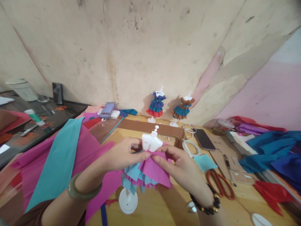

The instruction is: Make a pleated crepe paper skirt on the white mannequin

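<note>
A small white dress form (pixel 151 142) leans in front of me, its round base (pixel 128 201) tipped toward me above the wooden table. It wears a layered ruffled skirt (pixel 138 174) of light blue and pink paper. At its waist, a gathered pink crepe paper piece (pixel 157 169) fans out over the skirt. My left hand (pixel 129 153) is closed around the form's left side, thumb pressed at the waist and fingertips partly hidden behind it. With thumb and fingers, my right hand (pixel 178 161) pinches the pink piece at the waist's right side.
Two dressed forms, one blue and red (pixel 157 105), one brown and teal (pixel 183 108), stand by the wall. Orange-handled scissors (pixel 219 185), a phone (pixel 204 139) and a pen (pixel 229 168) lie right. Pink and turquoise paper strips (pixel 56 160) spread left; a glue stick (pixel 34 117) lies beyond.
</note>
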A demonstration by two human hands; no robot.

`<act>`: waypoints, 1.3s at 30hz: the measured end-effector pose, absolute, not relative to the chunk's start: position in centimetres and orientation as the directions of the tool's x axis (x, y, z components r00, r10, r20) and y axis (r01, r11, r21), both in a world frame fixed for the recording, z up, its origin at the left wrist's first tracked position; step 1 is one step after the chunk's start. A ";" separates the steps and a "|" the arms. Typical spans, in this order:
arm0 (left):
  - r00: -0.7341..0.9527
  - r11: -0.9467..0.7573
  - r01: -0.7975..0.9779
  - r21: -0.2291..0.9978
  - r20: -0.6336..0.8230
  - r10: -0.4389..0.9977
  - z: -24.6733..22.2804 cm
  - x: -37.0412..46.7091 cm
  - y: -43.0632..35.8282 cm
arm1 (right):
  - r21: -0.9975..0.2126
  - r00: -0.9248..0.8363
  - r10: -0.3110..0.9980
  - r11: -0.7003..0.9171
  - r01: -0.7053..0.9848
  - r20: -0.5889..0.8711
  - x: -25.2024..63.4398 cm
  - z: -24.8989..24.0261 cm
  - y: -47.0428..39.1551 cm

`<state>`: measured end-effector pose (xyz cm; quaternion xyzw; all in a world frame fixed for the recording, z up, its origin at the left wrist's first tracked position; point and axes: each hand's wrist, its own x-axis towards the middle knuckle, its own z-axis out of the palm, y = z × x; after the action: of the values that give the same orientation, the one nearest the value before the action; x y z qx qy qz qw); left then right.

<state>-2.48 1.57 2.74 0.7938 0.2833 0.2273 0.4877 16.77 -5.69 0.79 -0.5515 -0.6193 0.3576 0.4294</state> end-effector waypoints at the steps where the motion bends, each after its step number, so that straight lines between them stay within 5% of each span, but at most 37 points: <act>1: 0.726 -0.373 0.248 0.894 0.083 0.683 2.8 -2.5 1.6 | -0.922 -0.032 0.992 0.128 0.365 0.125 16.9 0.9 -5.7; 6: 0.706 -0.359 0.272 0.893 0.068 0.705 2.5 -2.5 1.8 | -0.928 -0.083 0.992 0.118 0.354 0.094 17.2 1.0 -5.8; 12: 0.749 -0.294 0.148 0.944 0.087 0.656 2.3 -2.8 2.1 | -0.891 -0.099 0.975 0.221 0.397 0.198 17.4 0.9 -6.1; 26: 0.733 -0.281 0.161 0.946 0.076 0.676 2.5 -2.7 1.6 | -0.817 -0.181 0.910 0.415 0.400 0.373 17.2 0.9 -6.1; 39: 0.752 -0.309 0.149 0.939 0.095 0.652 2.7 -2.6 1.5 | -0.846 -0.051 0.937 0.333 0.415 0.344 16.8 1.0 -6.1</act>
<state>-2.58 1.47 2.66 0.7731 0.2590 0.2382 0.5278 16.83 -6.07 0.99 -0.5055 -0.6692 0.2789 0.4679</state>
